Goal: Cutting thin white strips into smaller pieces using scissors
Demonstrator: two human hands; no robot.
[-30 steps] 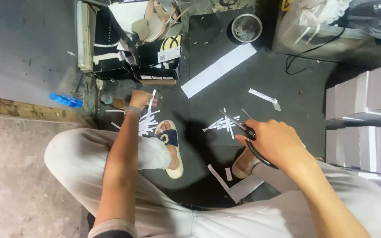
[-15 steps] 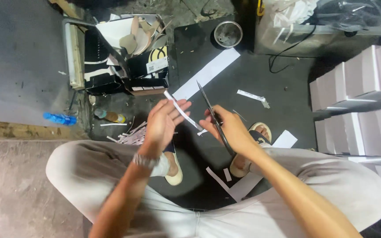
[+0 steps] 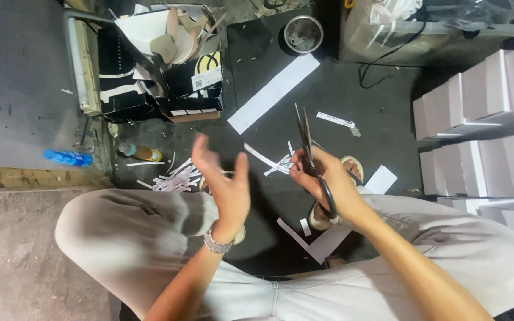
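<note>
Left hand point(image 3: 224, 178) just let go of the paper strip point(image 3: 266, 159), fingers spread apart now; right hand point(image 3: 322, 178) clamped around the scissors point(image 3: 307, 148), blades together.

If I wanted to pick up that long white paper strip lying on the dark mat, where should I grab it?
Probably the long white paper strip is best pinched at its lower left end, coming from the person's side. It lies flat and slanted on the dark mat, and that end is nearest the left hand, with bare mat around it.
</note>
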